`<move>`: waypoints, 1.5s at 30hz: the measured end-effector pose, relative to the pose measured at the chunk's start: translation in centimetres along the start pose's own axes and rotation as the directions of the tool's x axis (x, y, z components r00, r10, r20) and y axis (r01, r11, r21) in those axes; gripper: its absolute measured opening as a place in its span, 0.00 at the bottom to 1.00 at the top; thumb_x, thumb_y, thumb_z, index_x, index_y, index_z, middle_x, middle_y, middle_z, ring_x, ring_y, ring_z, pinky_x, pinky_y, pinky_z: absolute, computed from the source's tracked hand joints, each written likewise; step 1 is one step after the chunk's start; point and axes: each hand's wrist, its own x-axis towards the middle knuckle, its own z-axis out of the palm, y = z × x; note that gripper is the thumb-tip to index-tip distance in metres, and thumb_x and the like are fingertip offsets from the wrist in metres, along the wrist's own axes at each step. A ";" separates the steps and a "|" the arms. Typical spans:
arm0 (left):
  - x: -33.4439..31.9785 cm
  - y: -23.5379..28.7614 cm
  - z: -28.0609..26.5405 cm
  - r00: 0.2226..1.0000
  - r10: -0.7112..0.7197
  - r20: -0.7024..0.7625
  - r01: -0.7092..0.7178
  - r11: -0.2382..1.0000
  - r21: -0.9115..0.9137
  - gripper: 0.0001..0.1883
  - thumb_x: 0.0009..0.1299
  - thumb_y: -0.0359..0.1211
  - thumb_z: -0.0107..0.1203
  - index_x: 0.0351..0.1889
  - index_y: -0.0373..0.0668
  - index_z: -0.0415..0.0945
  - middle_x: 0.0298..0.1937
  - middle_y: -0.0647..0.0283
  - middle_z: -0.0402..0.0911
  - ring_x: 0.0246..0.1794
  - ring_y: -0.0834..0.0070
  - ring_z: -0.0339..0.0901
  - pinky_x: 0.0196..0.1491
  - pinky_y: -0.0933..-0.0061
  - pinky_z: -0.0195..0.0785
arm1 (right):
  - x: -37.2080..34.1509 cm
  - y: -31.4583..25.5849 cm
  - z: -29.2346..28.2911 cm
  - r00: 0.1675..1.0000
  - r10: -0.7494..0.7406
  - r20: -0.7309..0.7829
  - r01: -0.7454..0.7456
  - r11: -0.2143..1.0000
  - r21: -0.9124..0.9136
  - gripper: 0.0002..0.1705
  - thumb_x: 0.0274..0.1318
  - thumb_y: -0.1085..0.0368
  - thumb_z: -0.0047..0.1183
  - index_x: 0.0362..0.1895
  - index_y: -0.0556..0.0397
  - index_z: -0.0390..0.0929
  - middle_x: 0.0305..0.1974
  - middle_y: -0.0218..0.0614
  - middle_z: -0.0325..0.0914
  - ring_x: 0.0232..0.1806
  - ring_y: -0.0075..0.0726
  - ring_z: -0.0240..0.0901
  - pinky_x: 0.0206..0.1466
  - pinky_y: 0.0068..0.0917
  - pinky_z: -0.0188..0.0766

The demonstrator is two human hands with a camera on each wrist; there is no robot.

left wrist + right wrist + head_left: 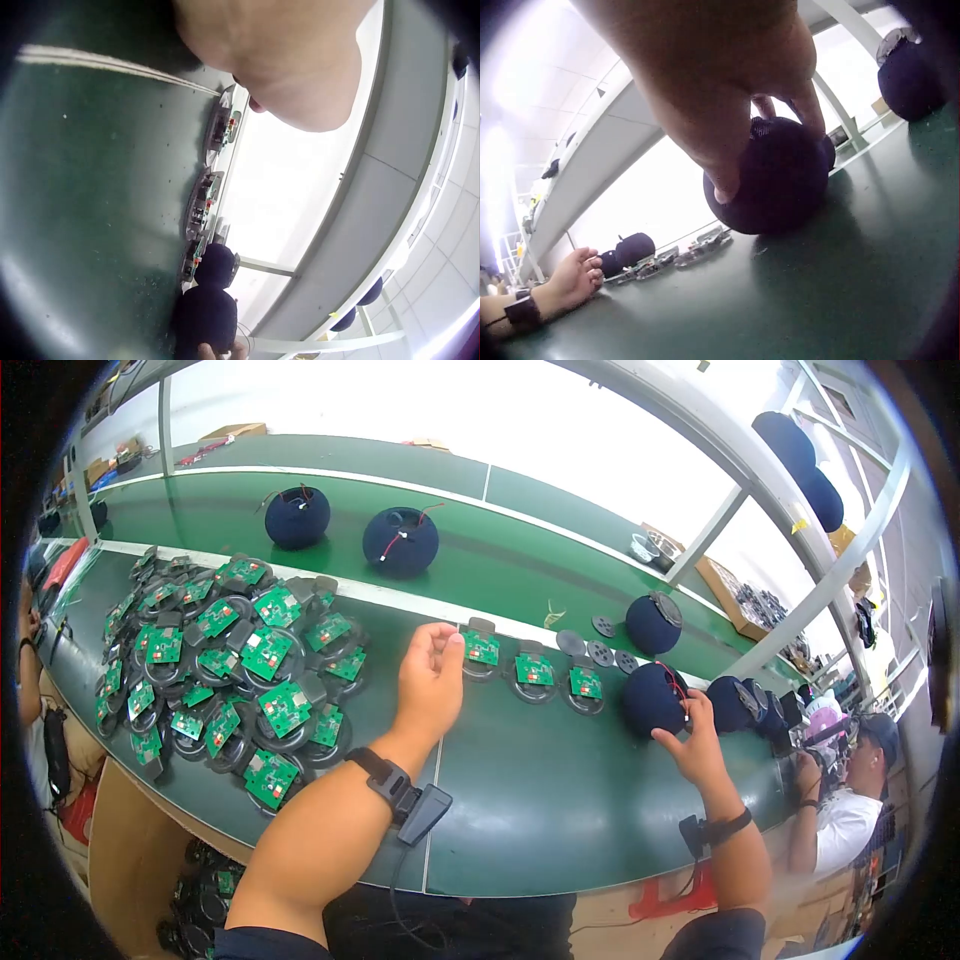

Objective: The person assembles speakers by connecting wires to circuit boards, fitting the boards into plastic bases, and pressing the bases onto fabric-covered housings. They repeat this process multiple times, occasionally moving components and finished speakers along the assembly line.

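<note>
My right hand (700,745) holds a dark blue ball-shaped housing (650,703) on the bench, thumb on the near side and fingers over the top. Red wires come out near its top. In the right wrist view the thumb and fingers spread round the same housing (776,187). My left hand (432,675) hovers over the bench with loosely curled fingers and nothing held. Beside its fingertips lies a round base with a green circuit board (481,648). Two similar bases with boards, a middle one (534,670) and a right one (586,682), continue the row toward the housing.
A large pile of bases with circuit boards (265,655) covers the bench's left. Small dark discs (600,653) lie behind the row. Several more dark housings stand about, two on the green strip (400,542) behind. A metal post (708,535) rises at right. Another person (850,810) works beyond.
</note>
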 end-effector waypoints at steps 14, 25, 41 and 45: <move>-0.2 0.3 0.2 0.998 -0.053 -0.022 0.054 0.997 0.054 0.07 0.79 0.34 0.52 0.49 0.41 0.72 0.35 0.73 0.74 0.30 0.89 0.68 0.32 0.84 0.62 | 8.5 -18.0 0.9 0.882 -0.431 0.192 0.449 0.891 -0.064 0.26 0.52 0.63 0.62 0.57 0.53 0.75 0.60 0.50 0.74 0.63 0.59 0.69 0.69 0.42 0.65; 0.1 0.1 -0.1 0.997 -0.022 -0.078 0.023 1.000 0.011 0.11 0.78 0.36 0.52 0.51 0.40 0.73 0.37 0.70 0.77 0.28 0.87 0.70 0.31 0.80 0.66 | 21.6 -28.8 20.4 0.903 -0.341 0.261 0.377 0.920 -0.104 0.45 0.51 0.54 0.68 0.71 0.47 0.62 0.70 0.54 0.60 0.61 0.62 0.72 0.66 0.45 0.70; 0.4 -0.1 -0.3 0.992 -0.100 -0.081 0.093 0.992 -0.088 0.10 0.79 0.36 0.51 0.50 0.40 0.73 0.39 0.68 0.77 0.33 0.86 0.71 0.36 0.80 0.67 | 21.1 -24.8 19.6 0.922 -0.383 0.062 0.376 0.921 0.099 0.47 0.42 0.54 0.76 0.64 0.50 0.64 0.65 0.58 0.60 0.57 0.66 0.74 0.60 0.48 0.74; 0.5 -0.4 -0.2 0.994 -0.085 -0.063 0.075 0.986 -0.148 0.09 0.80 0.34 0.49 0.51 0.38 0.71 0.41 0.67 0.77 0.39 0.85 0.72 0.41 0.81 0.66 | 16.2 -21.8 10.6 0.893 -0.448 -0.035 0.449 0.893 0.033 0.46 0.45 0.54 0.74 0.65 0.52 0.64 0.64 0.53 0.64 0.61 0.58 0.71 0.65 0.43 0.70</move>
